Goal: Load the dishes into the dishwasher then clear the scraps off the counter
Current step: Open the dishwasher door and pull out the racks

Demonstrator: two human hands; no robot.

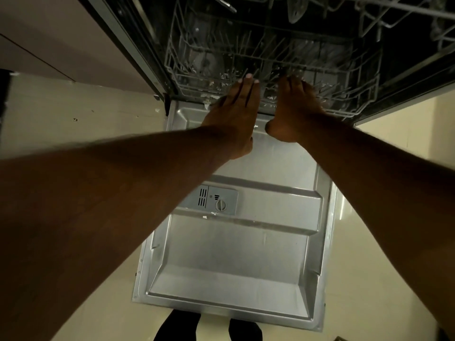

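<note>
The dishwasher stands open with its steel door folded down flat toward me. The grey wire lower rack sits inside the dark tub, and I see no dishes in it. My left hand lies with straight fingers on the rack's front rim, its nails showing. My right hand presses against the same rim just to the right. Its fingertips disappear among the wires, so I cannot tell whether they hook over it. Part of the upper rack shows at the top.
White flecks of scraps cling to the rack's front left. The detergent dispenser sits in the door. Beige cabinet fronts flank the left side, with pale floor tiles around. My dark trouser legs stand at the door's near edge.
</note>
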